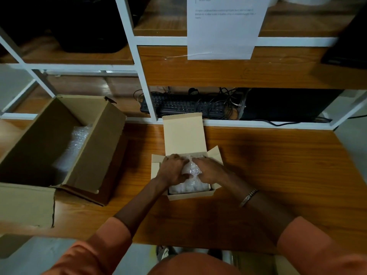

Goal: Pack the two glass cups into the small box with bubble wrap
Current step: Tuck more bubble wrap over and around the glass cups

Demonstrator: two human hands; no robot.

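Broadly, from my remote seat, biggest thing first:

Shelving: white frame with wooden boards rising behind the counter; a printed sheet hangs on it; I cannot read the text.
Counter: wood-grain top carrying both boxes; my orange sleeves reach in from the near edge.
Large box: open brown carton on the left of the counter; a loose mass of clear wrap lies inside it.
Keyboard: black, on the lowest shelf behind the small box, among tangled cables.
Small box: at the counter's middle, lid flap standing up at the far side, side flaps spread; its cavity is filled with bubble wrap.
Glass cups: I cannot see them; only wrap shows inside the small box.
Left hand: over the box's left half, fingers curled and pressing down onto the bubble wrap.
Right hand: over the right half, fingers flatter, pressing the same wrap; the hands sit close together, nearly touching.
Bracelet: metal band on my right wrist.
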